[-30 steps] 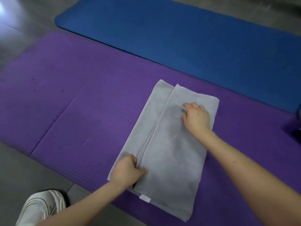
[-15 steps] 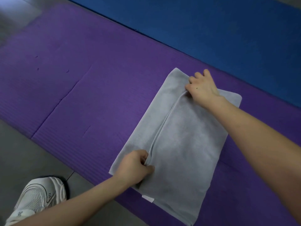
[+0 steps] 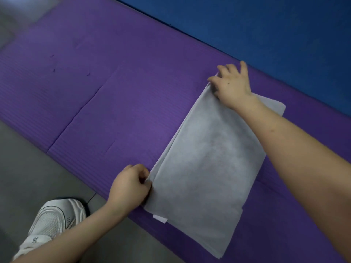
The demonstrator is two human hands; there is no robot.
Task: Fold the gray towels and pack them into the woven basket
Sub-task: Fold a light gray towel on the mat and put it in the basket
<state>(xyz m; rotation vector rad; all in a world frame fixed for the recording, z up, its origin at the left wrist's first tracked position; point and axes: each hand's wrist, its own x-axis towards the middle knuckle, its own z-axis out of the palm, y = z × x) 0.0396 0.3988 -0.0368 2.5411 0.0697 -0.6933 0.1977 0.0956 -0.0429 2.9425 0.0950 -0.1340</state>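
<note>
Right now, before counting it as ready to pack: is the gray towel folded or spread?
Folded. The gray towel lies on the purple mat with stacked layers at its left edge.

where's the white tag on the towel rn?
Head view, lower centre: the white tag sticks out of the gray towel at its near-left corner, over the purple mat, just below the left hand.

Looks like home room or exercise space, floor-level work. Purple foam mat (image 3: 106,103) spread on grey tiled floor (image 3: 28,179), ribbed surface, fold creases across it. Blue mat (image 3: 275,31) butts against purple mat's far edge. White sneaker (image 3: 55,223) on tiles just off purple mat's near edge. Grey towel (image 3: 209,168) lies folded on purple mat. No furniture in view; exact room type unclear.
</note>
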